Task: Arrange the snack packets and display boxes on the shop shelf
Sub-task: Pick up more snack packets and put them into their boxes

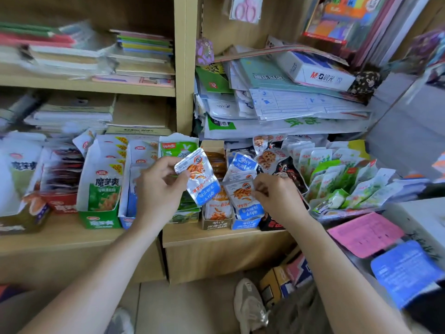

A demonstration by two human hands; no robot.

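Both hands point(159, 186) point(277, 196) pinch separate snack packets point(199, 177) point(243, 198).

Glossy silver-and-blue foil snack packet point(197, 175); matt pale wood-grain laminate shelf point(216, 233); printed green cardboard display box point(100, 220); matt pink paper sheet point(366, 233).

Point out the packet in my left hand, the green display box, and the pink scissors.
Packet point(199, 179): head view, printed middle, in left hand point(156, 186).
Green box point(100, 221): head view, front wall.
Scissors point(245, 9): head view, pink handles.
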